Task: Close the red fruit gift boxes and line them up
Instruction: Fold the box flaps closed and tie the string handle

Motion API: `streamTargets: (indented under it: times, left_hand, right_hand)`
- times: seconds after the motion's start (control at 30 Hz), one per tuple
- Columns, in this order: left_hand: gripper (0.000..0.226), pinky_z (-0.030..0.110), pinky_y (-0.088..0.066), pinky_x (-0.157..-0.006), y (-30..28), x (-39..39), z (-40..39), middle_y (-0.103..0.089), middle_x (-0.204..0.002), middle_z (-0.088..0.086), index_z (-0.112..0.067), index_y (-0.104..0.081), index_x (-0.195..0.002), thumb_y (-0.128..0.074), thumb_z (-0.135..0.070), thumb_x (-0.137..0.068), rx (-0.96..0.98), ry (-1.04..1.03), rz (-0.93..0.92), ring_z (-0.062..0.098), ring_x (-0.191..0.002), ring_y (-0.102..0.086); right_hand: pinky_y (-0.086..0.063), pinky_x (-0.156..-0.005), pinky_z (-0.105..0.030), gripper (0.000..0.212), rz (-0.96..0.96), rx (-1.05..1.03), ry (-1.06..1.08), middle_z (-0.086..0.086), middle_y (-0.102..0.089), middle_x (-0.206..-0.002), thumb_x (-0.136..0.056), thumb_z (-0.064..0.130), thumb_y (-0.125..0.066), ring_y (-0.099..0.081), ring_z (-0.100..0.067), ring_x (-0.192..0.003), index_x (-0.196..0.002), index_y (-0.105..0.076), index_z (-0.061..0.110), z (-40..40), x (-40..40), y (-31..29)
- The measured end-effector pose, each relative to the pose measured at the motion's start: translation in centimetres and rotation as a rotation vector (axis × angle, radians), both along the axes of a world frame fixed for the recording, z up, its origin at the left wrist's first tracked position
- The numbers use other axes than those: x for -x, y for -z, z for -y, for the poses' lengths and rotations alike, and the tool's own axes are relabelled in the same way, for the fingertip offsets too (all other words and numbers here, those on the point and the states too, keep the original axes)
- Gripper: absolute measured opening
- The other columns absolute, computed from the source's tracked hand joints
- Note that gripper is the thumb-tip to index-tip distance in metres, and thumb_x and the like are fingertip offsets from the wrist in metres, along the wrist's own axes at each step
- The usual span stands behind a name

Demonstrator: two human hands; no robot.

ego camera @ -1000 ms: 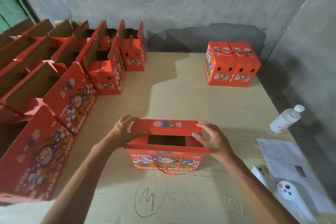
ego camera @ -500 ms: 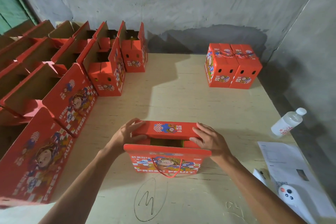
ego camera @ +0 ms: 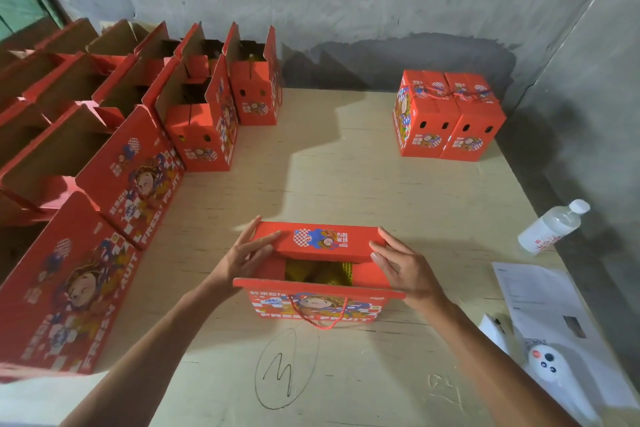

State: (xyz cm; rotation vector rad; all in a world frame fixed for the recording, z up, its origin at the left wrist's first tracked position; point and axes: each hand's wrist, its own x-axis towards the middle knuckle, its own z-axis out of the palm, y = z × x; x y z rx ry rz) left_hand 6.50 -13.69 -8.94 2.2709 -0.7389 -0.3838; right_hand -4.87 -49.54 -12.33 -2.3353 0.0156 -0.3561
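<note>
A red fruit gift box stands in front of me on the table, its top partly open with yellowish contents showing through the gap. Its far lid flap is folded down over the opening. My left hand holds that flap's left end, fingers on top. My right hand grips the flap's right end. The near flap with the red rope handle stands along the box's front. Two closed red boxes sit side by side at the far right.
Several open red boxes stand in rows along the left side. A plastic water bottle, papers and a white device lie at the right edge of the table. A circled "3" is drawn near me.
The far flap has come down lower over the opening, and both hands have followed it, sliding further onto its ends.
</note>
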Motion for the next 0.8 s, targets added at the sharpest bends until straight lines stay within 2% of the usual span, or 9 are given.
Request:
streamTargets:
  times: [0.07,0.1,0.23,0.33,0.43,0.53,0.67,0.73,0.8]
  left_hand:
    - [0.046,0.041,-0.030,-0.123,-0.3,0.7,0.4,-0.038,-0.160,-0.005,-0.030,-0.051,-0.147,-0.062,-0.023,-0.103,0.175,-0.100,-0.085,0.013,-0.154,-0.023]
    - [0.050,0.045,-0.036,-0.120,-0.4,0.9,0.5,-0.040,-0.158,-0.001,-0.026,-0.048,-0.150,-0.060,-0.013,-0.102,0.255,-0.157,-0.161,0.017,-0.151,-0.031]
    - [0.071,0.054,-0.049,-0.107,-0.9,1.2,1.0,-0.050,-0.134,-0.007,-0.025,-0.030,-0.160,-0.061,-0.004,-0.100,0.519,-0.330,-0.522,0.025,-0.122,-0.059]
    - [0.073,0.050,-0.054,-0.102,-0.6,0.9,1.0,-0.054,-0.129,-0.010,-0.028,-0.034,-0.159,-0.064,-0.003,-0.097,0.545,-0.376,-0.564,0.018,-0.111,-0.066]
    - [0.073,0.036,-0.062,-0.086,0.0,0.7,0.6,-0.054,-0.130,-0.011,-0.029,-0.037,-0.157,-0.070,-0.010,-0.094,0.541,-0.375,-0.536,0.005,-0.105,-0.069]
    - [0.074,0.030,-0.062,-0.078,0.1,-0.1,0.0,-0.055,-0.137,0.001,-0.030,-0.042,-0.153,-0.076,-0.023,-0.089,0.359,-0.298,-0.391,0.013,-0.107,-0.068]
    - [0.055,0.034,-0.052,-0.083,-1.2,-3.0,-0.5,-0.057,-0.120,0.009,-0.014,-0.065,-0.117,-0.087,-0.043,-0.076,-0.114,-0.147,0.308,0.020,-0.102,-0.055]
    - [0.041,0.021,-0.046,-0.070,-3.5,-3.6,0.5,-0.065,-0.110,0.001,-0.027,-0.060,-0.098,-0.082,-0.055,-0.078,-0.324,-0.054,0.245,0.011,-0.089,-0.058]
    - [0.048,0.024,-0.050,-0.066,-4.5,-3.6,2.7,-0.071,-0.108,0.000,-0.028,-0.063,-0.102,-0.074,-0.068,-0.079,-0.649,0.051,0.117,0.013,-0.088,-0.065]
  right_hand:
    - [-0.052,-0.101,-0.024,0.028,-0.029,-0.192,0.047,0.010,-0.048,-0.156,-0.098,0.022,-0.070,-0.066,-0.001,-0.118,-0.125,-0.074,0.016,-0.9,0.3,0.5]
    - [-0.052,-0.101,-0.022,0.028,-0.037,-0.295,0.068,0.011,-0.048,-0.156,-0.097,0.018,-0.071,-0.066,-0.003,-0.120,-0.125,-0.073,0.013,-1.5,0.4,0.6]
    - [-0.049,-0.099,-0.015,0.024,-0.064,-0.446,0.138,0.012,-0.051,-0.153,-0.095,0.013,-0.073,-0.057,0.003,-0.128,-0.119,-0.077,0.011,-2.0,0.5,0.5]
    - [-0.048,-0.094,-0.012,0.021,-0.086,-0.475,0.111,0.011,-0.049,-0.153,-0.095,0.011,-0.073,-0.055,0.005,-0.130,-0.115,-0.077,0.010,-1.7,0.3,0.2]
    - [-0.051,-0.100,-0.025,0.021,-0.046,-0.384,0.106,0.009,-0.048,-0.155,-0.095,0.012,-0.072,-0.056,-0.002,-0.131,-0.116,-0.076,0.013,-1.9,0.3,0.1]
    - [-0.051,-0.101,-0.026,0.021,-0.048,-0.360,0.078,0.013,-0.045,-0.158,-0.097,0.018,-0.071,-0.057,-0.006,-0.132,-0.117,-0.075,0.019,-1.8,0.5,0.2]
    - [-0.048,-0.098,-0.013,0.022,-0.046,-0.312,0.056,0.014,-0.044,-0.158,-0.097,0.024,-0.071,-0.054,0.003,-0.131,-0.119,-0.075,0.022,-1.6,0.5,0.0]
    - [-0.045,-0.094,-0.005,0.024,-0.038,-0.310,0.050,0.013,-0.043,-0.159,-0.098,0.026,-0.070,-0.048,0.011,-0.133,-0.121,-0.074,0.020,-1.7,0.6,0.1]
    - [-0.044,-0.091,-0.003,0.024,-0.050,-0.345,0.059,0.013,-0.042,-0.159,-0.098,0.025,-0.069,-0.047,0.012,-0.133,-0.122,-0.073,0.020,-1.8,0.6,0.1]
